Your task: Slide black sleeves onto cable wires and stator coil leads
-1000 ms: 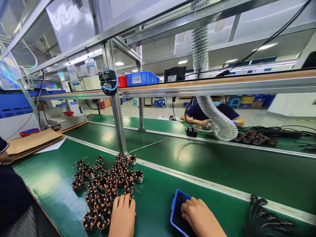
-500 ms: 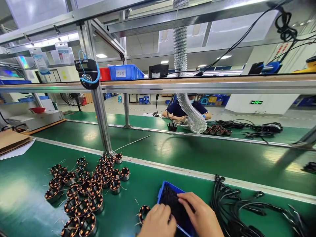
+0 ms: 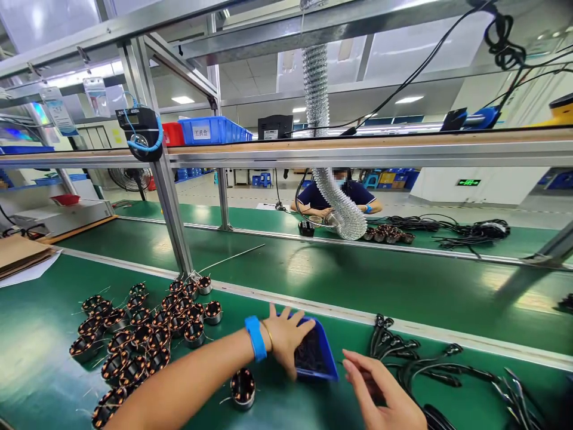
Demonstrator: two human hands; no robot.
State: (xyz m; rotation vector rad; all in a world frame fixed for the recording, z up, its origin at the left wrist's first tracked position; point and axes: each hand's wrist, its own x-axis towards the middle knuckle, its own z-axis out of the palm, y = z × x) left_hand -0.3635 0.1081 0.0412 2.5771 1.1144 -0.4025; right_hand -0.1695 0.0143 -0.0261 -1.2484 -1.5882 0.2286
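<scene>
My left hand, with a blue wristband, lies across the left side of a small blue tray of dark parts, its fingers curled round the tray's edge. My right hand hovers just right of the tray, palm turned up and fingers stretched out, holding nothing. One copper-wound stator stands alone on the green mat under my left forearm. A pile of several like stators lies further left.
Black cables sprawl to the right of the tray. A metal post rises behind the pile. Beyond the green belt another person works beside a silver duct hose. Cardboard lies far left.
My left hand has reached forward across the tray to grip its left edge. My right hand has come off the tray and drawn back to the right, opening.
</scene>
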